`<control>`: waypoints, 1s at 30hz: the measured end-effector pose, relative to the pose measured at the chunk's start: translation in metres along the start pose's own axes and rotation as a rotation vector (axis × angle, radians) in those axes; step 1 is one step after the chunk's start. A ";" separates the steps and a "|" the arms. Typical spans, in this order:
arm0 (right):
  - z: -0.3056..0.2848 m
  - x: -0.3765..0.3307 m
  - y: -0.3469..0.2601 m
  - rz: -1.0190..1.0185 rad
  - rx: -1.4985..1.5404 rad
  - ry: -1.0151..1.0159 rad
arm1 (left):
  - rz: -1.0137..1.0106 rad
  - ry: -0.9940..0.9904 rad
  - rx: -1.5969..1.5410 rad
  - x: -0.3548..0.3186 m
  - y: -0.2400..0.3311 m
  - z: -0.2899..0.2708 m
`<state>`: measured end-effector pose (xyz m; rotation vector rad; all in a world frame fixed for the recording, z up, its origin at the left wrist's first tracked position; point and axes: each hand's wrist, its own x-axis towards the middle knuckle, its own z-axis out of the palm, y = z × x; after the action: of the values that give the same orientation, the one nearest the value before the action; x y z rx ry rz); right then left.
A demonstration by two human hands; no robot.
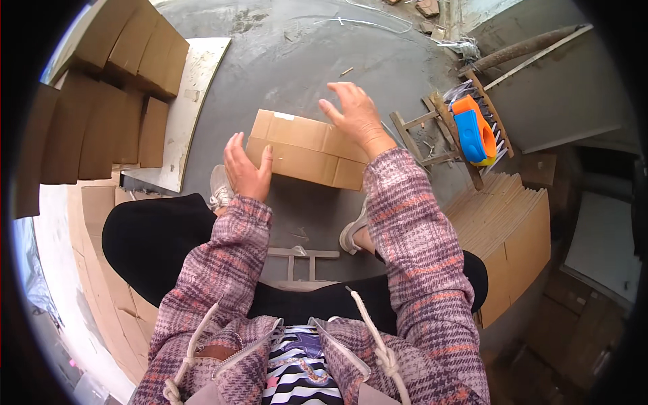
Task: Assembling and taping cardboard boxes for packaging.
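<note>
A small brown cardboard box point(300, 148) lies on the grey concrete floor between my feet. My left hand point(244, 169) rests flat against its near left end, fingers together and thumb on the top face. My right hand point(354, 113) is spread over the box's far right corner, fingers apart, pressing on or hovering just above the top. Neither hand closes around the box. An orange and blue tape dispenser point(474, 130) sits to the right on a small wooden stool, out of both hands.
Stacks of finished brown boxes point(108, 101) fill the left side beside a pale board point(196, 94). A pile of flat cardboard sheets point(503, 223) stands at my right. The wooden stool point(439, 128) and a long wooden pole point(523, 46) lie further right.
</note>
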<state>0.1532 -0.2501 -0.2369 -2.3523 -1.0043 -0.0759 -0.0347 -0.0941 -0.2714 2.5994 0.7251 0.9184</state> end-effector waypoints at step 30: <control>-0.224 -0.089 -0.072 0.405 0.399 -0.496 | -0.364 -0.959 -1.522 0.043 0.115 -0.083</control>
<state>0.0780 -0.3857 -0.0391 -2.1823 -0.6484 0.8199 -0.0183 -0.1576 -0.1392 1.1537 0.0529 -0.0803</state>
